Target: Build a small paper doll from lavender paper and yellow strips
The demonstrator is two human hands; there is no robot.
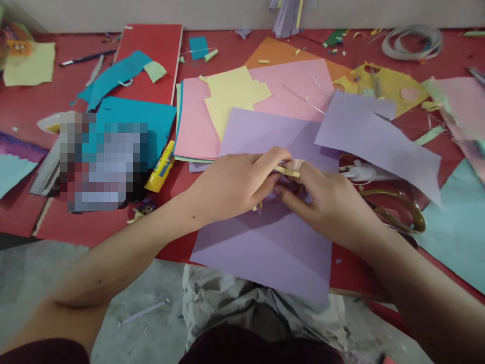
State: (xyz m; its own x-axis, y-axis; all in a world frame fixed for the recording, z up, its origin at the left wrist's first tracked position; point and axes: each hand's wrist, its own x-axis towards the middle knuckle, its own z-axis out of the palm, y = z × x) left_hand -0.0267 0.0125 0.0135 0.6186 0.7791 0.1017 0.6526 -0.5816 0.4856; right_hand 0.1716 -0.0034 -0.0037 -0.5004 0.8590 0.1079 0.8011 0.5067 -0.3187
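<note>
My left hand (pixel 242 179) and my right hand (pixel 316 192) meet above a large purple sheet of paper (pixel 261 258). Between their fingertips they pinch a narrow yellow paper strip (pixel 287 172). A light bandage-like wrap shows on a finger of my right hand. Small yellow bits poke out below my left fingers, partly hidden. Beyond my hands, the purple sheet rests over a stack of pink paper (pixel 197 116) and a cut yellow piece (pixel 231 96).
Scissors with olive handles (pixel 415 217) lie to the right, partly under a curled purple sheet (pixel 375 141). A yellow glue stick (pixel 159 167) lies left, near teal paper (pixel 162 119). Coiled clear tubing (pixel 413 43) sits at the back. The red table's front edge is close to my lap.
</note>
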